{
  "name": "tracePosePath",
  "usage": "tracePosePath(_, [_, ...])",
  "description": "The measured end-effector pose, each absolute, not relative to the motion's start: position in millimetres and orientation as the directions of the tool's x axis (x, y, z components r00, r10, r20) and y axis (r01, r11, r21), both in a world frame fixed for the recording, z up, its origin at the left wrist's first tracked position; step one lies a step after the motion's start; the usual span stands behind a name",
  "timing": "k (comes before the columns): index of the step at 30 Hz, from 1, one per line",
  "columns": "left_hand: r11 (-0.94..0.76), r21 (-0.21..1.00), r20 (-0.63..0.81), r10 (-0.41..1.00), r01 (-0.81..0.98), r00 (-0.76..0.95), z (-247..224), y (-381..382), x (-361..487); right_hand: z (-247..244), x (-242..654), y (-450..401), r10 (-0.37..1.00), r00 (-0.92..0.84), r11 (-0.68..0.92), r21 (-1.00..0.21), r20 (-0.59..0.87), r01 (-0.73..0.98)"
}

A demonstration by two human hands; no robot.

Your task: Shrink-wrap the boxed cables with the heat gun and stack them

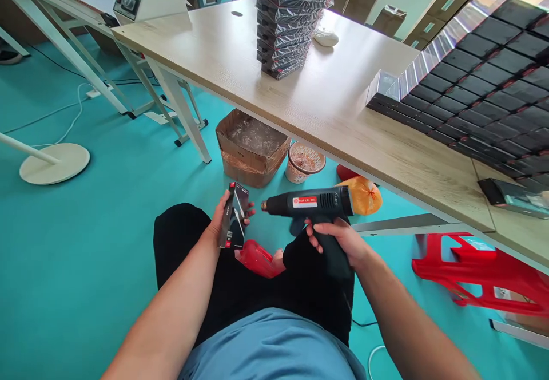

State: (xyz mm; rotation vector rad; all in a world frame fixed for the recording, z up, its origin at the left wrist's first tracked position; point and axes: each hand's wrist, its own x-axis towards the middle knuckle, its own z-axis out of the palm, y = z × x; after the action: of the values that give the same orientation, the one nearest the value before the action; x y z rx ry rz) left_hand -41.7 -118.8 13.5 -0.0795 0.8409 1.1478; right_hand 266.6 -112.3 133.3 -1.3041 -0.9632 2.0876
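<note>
Right hand [338, 236] wrapped round a black heat gun [328, 200] — label [305, 202] ends "LAI SHI" — nozzle [263, 206] just beside the box [235, 214] that left hand [218, 215] has gripped; box print's too tiny to read.

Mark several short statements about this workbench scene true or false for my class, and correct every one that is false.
1. The right hand grips a heat gun. True.
2. The left hand holds a roll of tape. False: the left hand holds a slim black box.
3. The nozzle of the heat gun points toward the black box. True.
4. The bin stands on the table. False: the bin stands on the floor.
5. A stack of film-wrapped boxes stands on the table. True.
</note>
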Motion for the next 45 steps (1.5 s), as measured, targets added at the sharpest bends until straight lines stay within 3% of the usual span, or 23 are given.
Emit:
tracePosePath(3, [0.510, 0.315, -0.618, 0.751, -0.800, 0.235, 14.7, -117.9, -40.6, 134.2, 239.6, -97.4, 0.754, -0.386, -0.600, -0.796, -0.531, -0.079])
tracePosePath(5, [0.526, 0.326, -0.657, 0.723, -0.785, 0.211, 13.2, -116.6, -41.2, 140.6, 227.9, -94.9, 0.717, -0.474, -0.599, -0.800, -0.511, -0.045])
tracePosePath(8, [0.468, 0.355, -0.653, 0.743, -0.809, 0.143, 11.2, -116.6, -42.3, 155.0, 231.0, -100.2, 0.491, -0.721, -0.530, -0.824, -0.490, 0.199])
tracePosePath(10, [0.401, 0.358, -0.608, 0.786, -0.843, 0.116, 10.8, -117.4, -42.4, 162.4, 243.3, -104.8, 0.389, -0.757, -0.449, -0.825, -0.525, 0.342])
tracePosePath(12, [0.377, 0.343, -0.595, 0.796, -0.860, 0.112, 10.5, -117.3, -42.2, 165.0, 254.3, -107.8, 0.460, -0.683, -0.431, -0.815, -0.567, 0.387])
tracePosePath(15, [0.422, 0.316, -0.675, 0.729, -0.850, 0.111, 9.0, -115.0, -41.6, 160.8, 252.7, -111.8, 0.636, -0.534, -0.473, -0.828, -0.557, 0.301])
tracePosePath(20, [0.527, 0.298, -0.760, 0.635, -0.796, 0.137, 6.3, -110.9, -39.8, 148.2, 214.9, -107.4, 0.717, -0.507, -0.541, -0.841, -0.478, 0.028])
tracePosePath(24, [0.515, 0.297, -0.699, 0.691, -0.804, 0.184, 6.3, -113.9, -39.6, 143.6, 212.1, -91.5, 0.802, -0.331, -0.523, -0.852, -0.498, 0.014])
tracePosePath(27, [0.491, 0.323, -0.702, 0.698, -0.809, 0.143, 7.2, -116.3, -39.5, 145.1, 234.6, -92.0, 0.759, -0.374, -0.540, -0.837, -0.532, 0.095])
tracePosePath(32, [0.406, 0.360, -0.648, 0.757, -0.840, 0.088, 11.5, -115.5, -39.6, 154.5, 266.6, -120.7, 0.498, -0.619, -0.591, -0.760, -0.607, 0.270])
tracePosePath(37, [0.322, 0.374, -0.672, 0.740, -0.869, -0.015, 10.8, -111.2, -42.9, 152.2, 251.4, -149.3, 0.605, -0.544, -0.612, -0.777, -0.582, 0.150])
tracePosePath(41, [0.218, 0.393, -0.738, 0.655, -0.893, -0.165, 1.8, -108.4, -47.7, 145.5, 234.1, -161.0, 0.613, -0.591, -0.618, -0.784, -0.524, 0.056])
tracePosePath(45, [0.130, 0.349, -0.776, 0.595, -0.928, -0.208, -11.3, -108.4, -54.8, 142.6, 234.9, -159.8, 0.758, -0.415, -0.555, -0.832, -0.503, -0.007])
